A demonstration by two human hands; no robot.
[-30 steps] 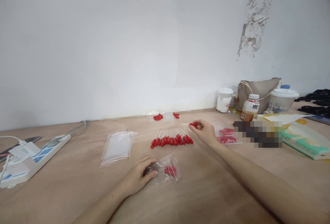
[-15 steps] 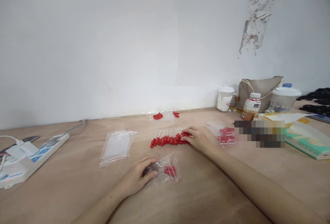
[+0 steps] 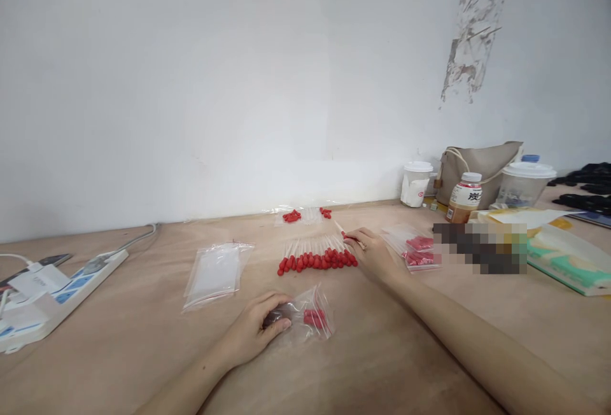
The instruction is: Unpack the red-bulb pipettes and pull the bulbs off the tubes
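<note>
My left hand rests on the wooden table, fingers curled on the mouth of a clear zip bag with a few red-bulbed droppers inside. My right hand reaches to the right end of a row of clear droppers with red bulbs and pinches one dropper, its thin tip pointing up and away. A stack of empty clear zip bags lies left of the row.
Filled bags of red parts lie right of my hand, more droppers by the wall. A white power strip is at left. Cups, a bottle, a beige bag and a green packet crowd the right.
My right hand came down onto the right end of the dropper row, then lifted slightly with one dropper pinched. My left hand stayed on the bag.
</note>
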